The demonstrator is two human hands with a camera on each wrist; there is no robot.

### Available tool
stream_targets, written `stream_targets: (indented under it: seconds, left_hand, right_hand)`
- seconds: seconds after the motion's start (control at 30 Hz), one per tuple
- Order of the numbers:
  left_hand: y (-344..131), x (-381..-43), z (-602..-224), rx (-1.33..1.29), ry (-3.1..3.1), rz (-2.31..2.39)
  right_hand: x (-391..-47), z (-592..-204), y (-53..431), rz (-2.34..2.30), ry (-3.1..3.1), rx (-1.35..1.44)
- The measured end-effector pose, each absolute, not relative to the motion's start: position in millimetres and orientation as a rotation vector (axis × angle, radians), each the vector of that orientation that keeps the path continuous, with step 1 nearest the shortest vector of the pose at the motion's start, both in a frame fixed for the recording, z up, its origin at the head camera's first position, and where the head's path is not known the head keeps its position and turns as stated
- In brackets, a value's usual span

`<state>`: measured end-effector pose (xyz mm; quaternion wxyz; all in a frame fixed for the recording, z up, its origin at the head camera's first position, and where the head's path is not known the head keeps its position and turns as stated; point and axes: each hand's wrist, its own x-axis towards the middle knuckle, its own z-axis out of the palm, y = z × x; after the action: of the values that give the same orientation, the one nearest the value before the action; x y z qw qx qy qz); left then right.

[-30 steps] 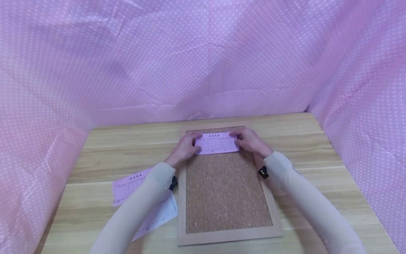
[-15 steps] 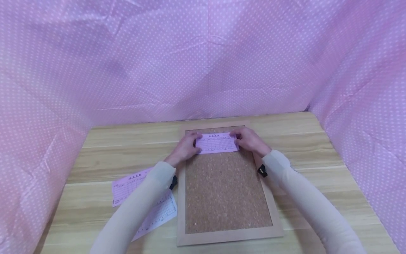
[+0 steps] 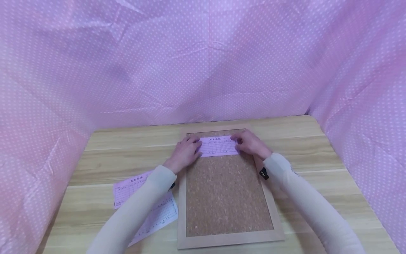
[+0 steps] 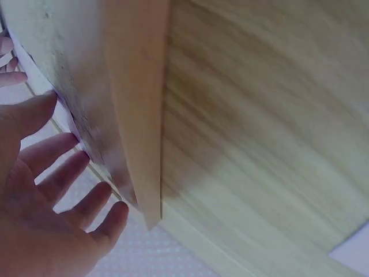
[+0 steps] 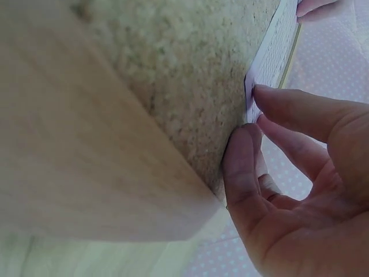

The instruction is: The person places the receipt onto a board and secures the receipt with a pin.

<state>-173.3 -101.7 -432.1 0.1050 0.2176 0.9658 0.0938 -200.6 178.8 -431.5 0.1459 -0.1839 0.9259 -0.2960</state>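
A pink printed paper form (image 3: 218, 147) lies across the upper part of a wood-framed cork board (image 3: 228, 197). My left hand (image 3: 185, 152) rests over the form's left end; in the left wrist view its fingers are spread, their tips at the paper and board surface. At the opposite end, my right hand (image 3: 251, 144) holds the form's edge between thumb and forefinger. The right wrist view has the thumb at the corner of the form (image 5: 270, 55), while another fingertip touches the cork (image 5: 179, 63). Both ends of the form are partly hidden by fingers.
More printed forms lie left of the board: a pink one (image 3: 128, 190) and a paler one (image 3: 161, 213), both partly beneath the left sleeve (image 3: 139, 208). Pink dotted cloth (image 3: 203, 70) rises behind the wooden table (image 3: 317, 158) and along its sides.
My left hand has shifted from the form's left edge to lie flatter, its fingers further over the paper. My right hand stays at the right end.
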Motion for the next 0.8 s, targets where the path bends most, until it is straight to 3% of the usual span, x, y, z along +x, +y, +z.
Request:
stream_targets:
  seconds: [0.3,0.8]
  left_hand:
    - [-105,-171,-433,0.622,2.829,0.265]
    - [-102,-173,-435,0.553,2.797,0.301]
  right_hand:
    - [-197,-421,191,-0.958,2.644,-0.509]
    - [-158,-395,252,-1.312,2.775,-0.300]
